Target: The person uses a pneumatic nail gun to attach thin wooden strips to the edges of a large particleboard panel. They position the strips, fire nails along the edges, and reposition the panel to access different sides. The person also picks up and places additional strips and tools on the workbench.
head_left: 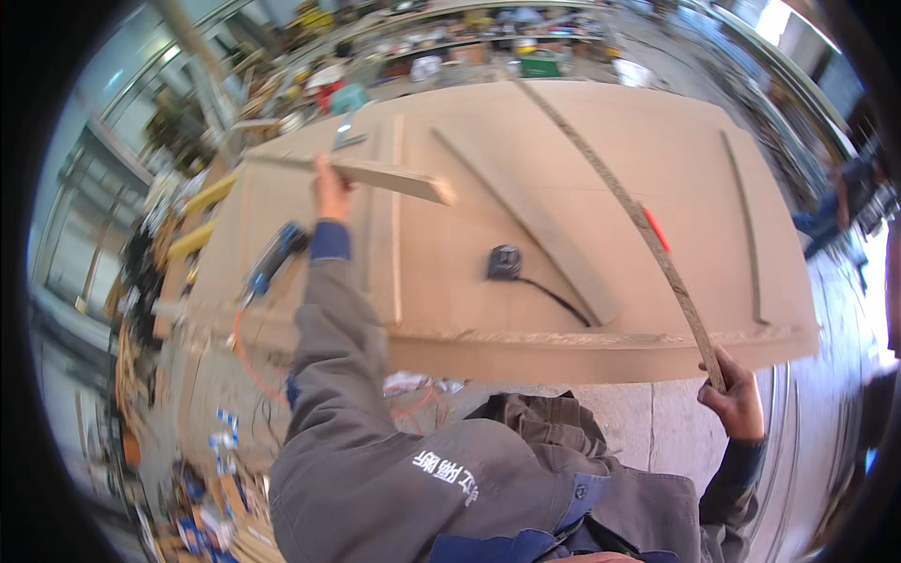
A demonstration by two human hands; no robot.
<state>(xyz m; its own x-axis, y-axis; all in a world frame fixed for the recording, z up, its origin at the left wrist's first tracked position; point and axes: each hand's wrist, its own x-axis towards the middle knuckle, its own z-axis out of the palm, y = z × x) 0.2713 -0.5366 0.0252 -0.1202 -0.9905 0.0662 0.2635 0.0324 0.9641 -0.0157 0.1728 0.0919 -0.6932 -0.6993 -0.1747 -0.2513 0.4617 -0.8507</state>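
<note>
My left hand is closed around a short wooden board, held over the left part of a large tan panel. In my right hand is the near end of a long, narrow wooden strip, which reaches across the panel to its far edge. A red stick-shaped thing shows beside the strip; I cannot tell its kind. Between my hands lies a black tape measure with a dark strap. Next to it a wooden slat rests at a slant.
Left of my forearm lies a blue and black nail gun with an orange hose. Another slat rests at the panel's right. Cluttered shelves stand beyond the far edge. A person in blue is at the far right.
</note>
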